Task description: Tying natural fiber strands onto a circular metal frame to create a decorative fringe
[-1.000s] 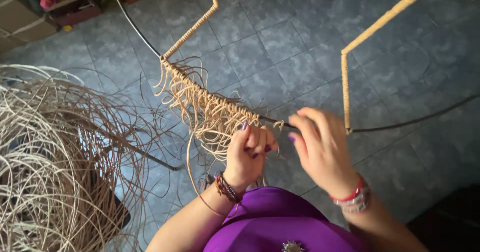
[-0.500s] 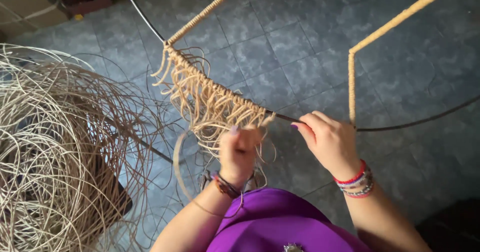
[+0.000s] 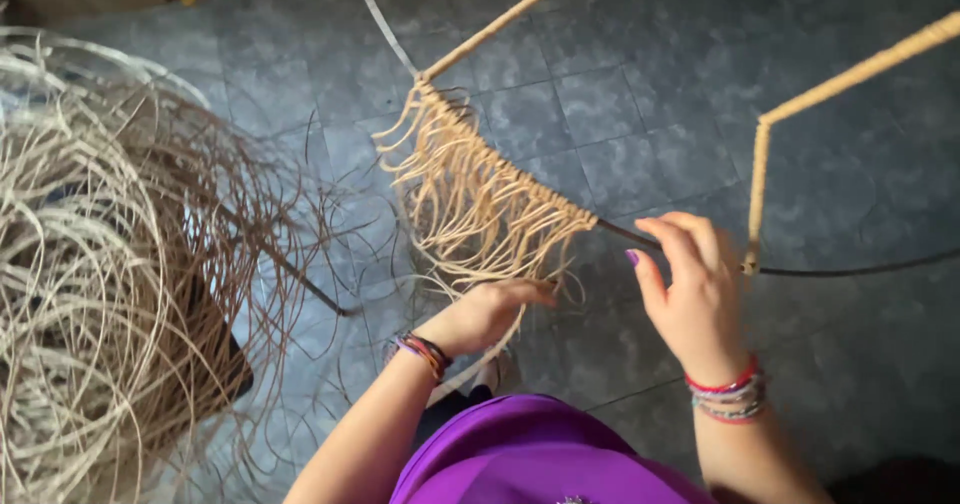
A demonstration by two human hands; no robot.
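A dark metal hoop (image 3: 840,270) curves across the view, with tan wrapped frame bars (image 3: 757,184) rising from it. A fringe of tan rattan strands (image 3: 470,189) hangs knotted along the hoop's left stretch. My left hand (image 3: 490,314) sits just under the fringe, its fingers closed around a strand that loops down past my wrist. My right hand (image 3: 690,289) is raised at the bare hoop right of the fringe, fingers curled beside the rod; whether it pinches a strand I cannot tell.
A big loose coil of pale rattan strands (image 3: 90,264) fills the left side, spilling over the grey tiled floor (image 3: 640,94). A second wrapped bar (image 3: 490,29) runs up from the hoop at top centre. My purple top (image 3: 530,459) is at the bottom.
The view has shifted, so the fringe sits higher and more to the right. My left hand dropped below the fringe. My right hand lifted to the hoop with its fingers spread wider.
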